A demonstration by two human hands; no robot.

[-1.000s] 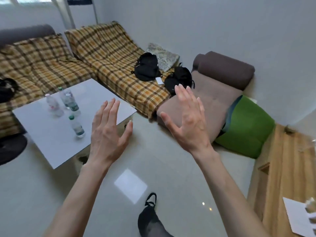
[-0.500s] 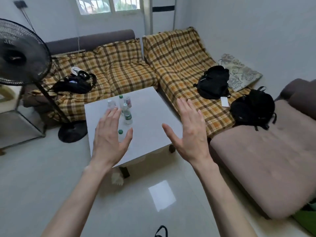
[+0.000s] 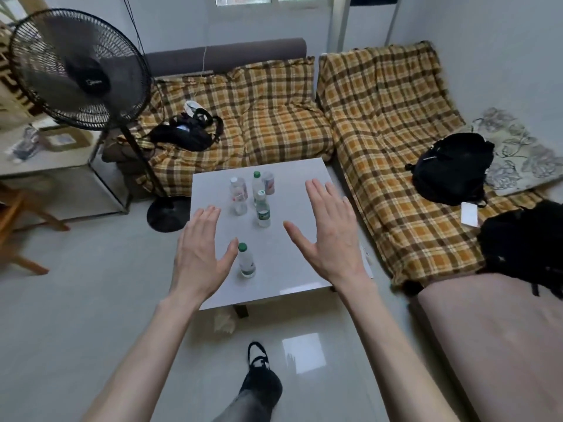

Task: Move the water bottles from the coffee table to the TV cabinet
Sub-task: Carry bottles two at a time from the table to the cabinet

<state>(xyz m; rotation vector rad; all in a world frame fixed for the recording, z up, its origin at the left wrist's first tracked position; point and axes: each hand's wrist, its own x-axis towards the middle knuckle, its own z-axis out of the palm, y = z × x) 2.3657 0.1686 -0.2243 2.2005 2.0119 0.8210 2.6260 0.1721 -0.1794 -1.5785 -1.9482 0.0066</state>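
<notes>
**Hands empty over coffee table, bottles all still on it**

I see both hands raised above the white coffee table (image 3: 304,175), palms facing each other, fingers spread wide. Left hand (image 3: 199,254) holds nothing; its thumb sits just beside the nearest bottle (image 3: 246,261), and I can't tell if they touch. Right hand (image 3: 330,239) is flat open, also empty, apart from every bottle.

Nearest bottle, green cap, stands upright near the table's front edge, between the hands. Second green-cap bottle (image 3: 262,209) is mid-table. Behind it there is a cluster: white-cap bottle (image 3: 238,194), another green-cap bottle (image 3: 256,183) and a small can-like container (image 3: 269,182). A black standing fan (image 3: 82,70) stands left of the table, and a plaid sofa (image 3: 274,126) sits behind.
</notes>
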